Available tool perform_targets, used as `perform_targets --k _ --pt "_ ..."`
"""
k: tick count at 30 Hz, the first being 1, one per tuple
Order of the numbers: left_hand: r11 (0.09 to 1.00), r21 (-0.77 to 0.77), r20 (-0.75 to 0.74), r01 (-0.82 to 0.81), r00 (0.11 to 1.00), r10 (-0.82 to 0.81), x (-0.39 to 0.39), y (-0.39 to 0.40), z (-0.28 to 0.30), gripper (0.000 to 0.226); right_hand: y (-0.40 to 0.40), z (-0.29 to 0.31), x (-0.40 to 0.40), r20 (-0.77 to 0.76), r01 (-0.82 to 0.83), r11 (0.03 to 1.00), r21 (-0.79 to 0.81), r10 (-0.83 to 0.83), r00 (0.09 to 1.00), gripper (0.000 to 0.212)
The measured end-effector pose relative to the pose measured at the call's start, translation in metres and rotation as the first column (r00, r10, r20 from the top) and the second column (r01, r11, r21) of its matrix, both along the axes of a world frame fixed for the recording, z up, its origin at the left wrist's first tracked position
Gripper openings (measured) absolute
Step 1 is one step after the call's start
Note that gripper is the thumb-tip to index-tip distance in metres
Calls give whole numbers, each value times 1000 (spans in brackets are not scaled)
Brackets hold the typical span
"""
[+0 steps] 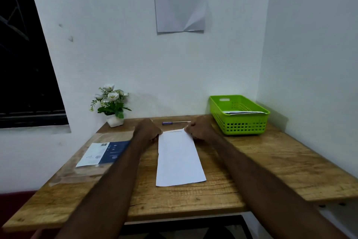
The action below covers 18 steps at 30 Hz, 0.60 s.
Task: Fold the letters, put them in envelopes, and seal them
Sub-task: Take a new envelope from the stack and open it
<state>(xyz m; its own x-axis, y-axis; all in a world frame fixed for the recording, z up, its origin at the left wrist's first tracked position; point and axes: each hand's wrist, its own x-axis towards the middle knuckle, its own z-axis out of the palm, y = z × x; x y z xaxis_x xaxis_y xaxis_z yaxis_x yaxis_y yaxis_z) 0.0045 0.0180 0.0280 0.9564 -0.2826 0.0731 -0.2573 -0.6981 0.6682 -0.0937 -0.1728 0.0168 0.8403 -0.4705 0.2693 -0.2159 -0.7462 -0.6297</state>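
— Though both hands reached the letter [179, 158], could you see the fingers?
— Barely. The left hand [150, 130] and right hand [197, 128] pinched its far corners, fingertips hidden.
— And the sheet?
— It lay flat on the table [271, 165], long axis pointing away, left of the green basket [239, 115].

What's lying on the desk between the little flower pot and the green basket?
A pen lies there by the wall, just beyond both hands, left hand and right hand, seen in the head view.
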Motion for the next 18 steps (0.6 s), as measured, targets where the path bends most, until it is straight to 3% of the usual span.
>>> perform_targets --k 3,6,8,14,18 --pt "987 156 118 -48 993 29 4 2 -5 35 4 -7 6 -36 16 999 -51 -17 999 22" --pt "971 225 209 -83 977 35 1 0 -6 37 9 -7 3 -42 33 992 -121 -38 998 21" --pt "960 259 262 -110 964 39 1 -1 -7 36 11 -8 3 -37 27 989 -148 -32 999 9" --pt "938 212 542 -273 832 120 9 11 -9 25 15 -8 4 -30 1 981 -194 -7 1000 12" --pt "950 223 503 -218 860 79 15 14 -13 37 16 -8 5 -22 -4 980 -201 0 1000 15"
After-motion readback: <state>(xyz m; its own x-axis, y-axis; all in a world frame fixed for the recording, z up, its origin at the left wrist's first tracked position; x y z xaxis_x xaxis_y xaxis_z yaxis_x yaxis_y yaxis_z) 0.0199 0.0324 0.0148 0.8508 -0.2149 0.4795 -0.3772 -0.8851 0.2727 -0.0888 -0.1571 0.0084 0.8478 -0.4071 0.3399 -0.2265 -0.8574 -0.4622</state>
